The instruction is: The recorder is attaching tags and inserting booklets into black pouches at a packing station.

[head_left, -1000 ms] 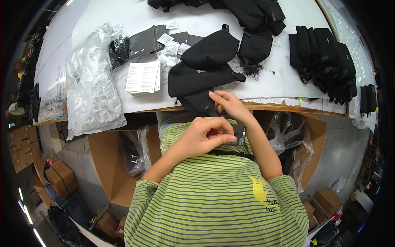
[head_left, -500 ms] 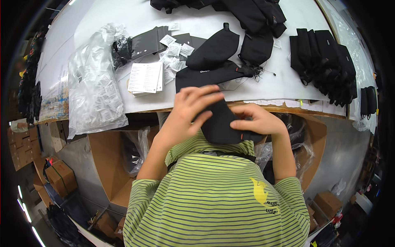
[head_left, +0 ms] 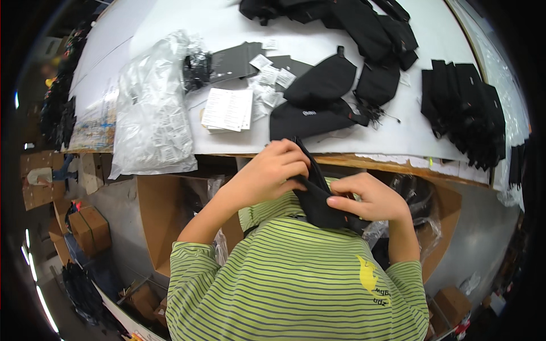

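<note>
A black fabric pouch (head_left: 321, 206) with a small orange-red tab is held in front of my chest, just off the table's near edge. My left hand (head_left: 278, 172) is closed on its upper left part, and the edge there stands parted in a dark fold. On the other side, my right hand (head_left: 367, 196) pinches the pouch between thumb and fingers. Just beyond my hands, two more black pouches (head_left: 321, 79) lie overlapping on the white table (head_left: 239, 149), with thin black cords beside them.
Left on the table lies a clear plastic bag (head_left: 153, 113) of small white packets. Beside it are a stack of white printed cards (head_left: 227, 109), dark grey cards (head_left: 230, 61) and loose packets (head_left: 267, 77). Black pouches (head_left: 463, 108) are piled right. Open cartons (head_left: 156, 221) stand below the edge.
The pouch has come down, and its upper edge now stands parted. My left hand has curled from spread fingers into a grip on it. The whole view has shifted slightly.
</note>
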Tool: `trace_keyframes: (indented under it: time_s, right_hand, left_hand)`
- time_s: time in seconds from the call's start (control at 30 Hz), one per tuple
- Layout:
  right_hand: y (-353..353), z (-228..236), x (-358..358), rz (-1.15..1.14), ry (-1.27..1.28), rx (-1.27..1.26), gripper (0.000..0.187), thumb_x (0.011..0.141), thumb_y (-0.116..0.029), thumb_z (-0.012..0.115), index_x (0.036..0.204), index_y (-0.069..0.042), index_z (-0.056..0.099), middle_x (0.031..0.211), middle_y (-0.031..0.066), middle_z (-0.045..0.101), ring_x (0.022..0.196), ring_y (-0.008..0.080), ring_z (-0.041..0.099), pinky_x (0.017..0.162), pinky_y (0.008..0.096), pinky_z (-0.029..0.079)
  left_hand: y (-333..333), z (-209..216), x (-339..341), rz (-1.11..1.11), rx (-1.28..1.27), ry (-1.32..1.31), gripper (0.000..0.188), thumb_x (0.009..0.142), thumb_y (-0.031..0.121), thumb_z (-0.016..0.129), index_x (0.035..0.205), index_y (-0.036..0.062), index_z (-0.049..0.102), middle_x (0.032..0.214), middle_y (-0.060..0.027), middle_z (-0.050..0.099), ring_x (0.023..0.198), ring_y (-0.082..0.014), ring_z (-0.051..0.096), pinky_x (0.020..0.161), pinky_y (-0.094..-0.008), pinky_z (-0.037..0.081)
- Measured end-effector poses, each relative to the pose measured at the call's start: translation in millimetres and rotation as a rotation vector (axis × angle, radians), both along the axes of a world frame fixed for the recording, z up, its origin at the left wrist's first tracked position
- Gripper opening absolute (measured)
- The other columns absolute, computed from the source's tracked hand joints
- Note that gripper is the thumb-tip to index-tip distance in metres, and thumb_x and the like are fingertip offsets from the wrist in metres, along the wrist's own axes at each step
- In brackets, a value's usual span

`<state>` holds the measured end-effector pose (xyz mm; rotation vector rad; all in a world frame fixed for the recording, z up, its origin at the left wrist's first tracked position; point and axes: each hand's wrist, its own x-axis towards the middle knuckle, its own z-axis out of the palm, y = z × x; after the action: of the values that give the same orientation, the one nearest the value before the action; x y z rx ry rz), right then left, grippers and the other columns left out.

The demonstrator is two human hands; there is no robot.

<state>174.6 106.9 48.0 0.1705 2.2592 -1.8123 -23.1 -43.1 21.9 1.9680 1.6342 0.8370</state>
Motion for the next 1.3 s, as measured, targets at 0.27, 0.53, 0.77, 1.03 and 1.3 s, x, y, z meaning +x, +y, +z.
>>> trace_keyframes:
  time_s: [0.27, 0.53, 0.77, 1.03, 1.3]
  right_hand:
    - [4, 12, -2, 0.124, 0.076, 0.034, 0.039, 0.088, -0.027, 0.063, 0.065, -0.001, 0.044, 0.056, 0.0060, 0.039, 0.049, 0.0170, 0.038, 0.048, 0.0298, 0.033]
    - [4, 4, -2, 0.036, 0.058, -0.065, 0.037, 0.090, -0.027, 0.061, 0.068, -0.001, 0.047, 0.058, 0.0026, 0.042, 0.051, 0.0124, 0.038, 0.049, 0.0278, 0.034]
    - [4, -11, 17, -0.118, -0.109, -0.212, 0.022, 0.091, -0.021, 0.060, 0.082, 0.000, 0.057, 0.061, 0.0014, 0.047, 0.057, 0.0084, 0.040, 0.053, 0.0244, 0.034]
    - [4, -12, 15, -0.104, 0.002, -0.137, 0.020, 0.091, -0.020, 0.059, 0.084, -0.001, 0.057, 0.059, 0.0017, 0.048, 0.053, 0.0092, 0.040, 0.049, 0.0248, 0.033]
    - [5, -2, 14, -0.106, -0.060, -0.132, 0.022, 0.093, -0.021, 0.056, 0.083, -0.001, 0.057, 0.059, 0.0034, 0.048, 0.051, 0.0109, 0.042, 0.048, 0.0265, 0.035]
  left_hand:
    - [-13, 21, 1, -0.181, -0.110, -0.110, 0.026, 0.072, 0.022, 0.076, 0.091, 0.0082, 0.064, 0.081, 0.0003, 0.058, 0.075, -0.0191, 0.049, 0.074, -0.0312, 0.039]
    - [-17, 15, 10, -0.073, 0.001, -0.153, 0.022, 0.070, 0.013, 0.075, 0.088, 0.0088, 0.064, 0.079, 0.0011, 0.059, 0.075, -0.0180, 0.051, 0.072, -0.0304, 0.036]
    - [-21, 13, 15, -0.027, -0.073, -0.118, 0.019, 0.074, 0.015, 0.073, 0.089, 0.0081, 0.062, 0.081, 0.0005, 0.061, 0.071, -0.0174, 0.054, 0.067, -0.0290, 0.039]
    - [-22, 4, 17, -0.046, -0.036, -0.108, 0.019, 0.075, 0.015, 0.073, 0.090, 0.0088, 0.062, 0.078, -0.0001, 0.060, 0.068, -0.0193, 0.054, 0.067, -0.0296, 0.041]
    - [-14, 10, 16, -0.030, -0.126, -0.134, 0.019, 0.073, 0.013, 0.073, 0.088, 0.0095, 0.063, 0.077, -0.0009, 0.058, 0.071, -0.0202, 0.054, 0.067, -0.0308, 0.041]
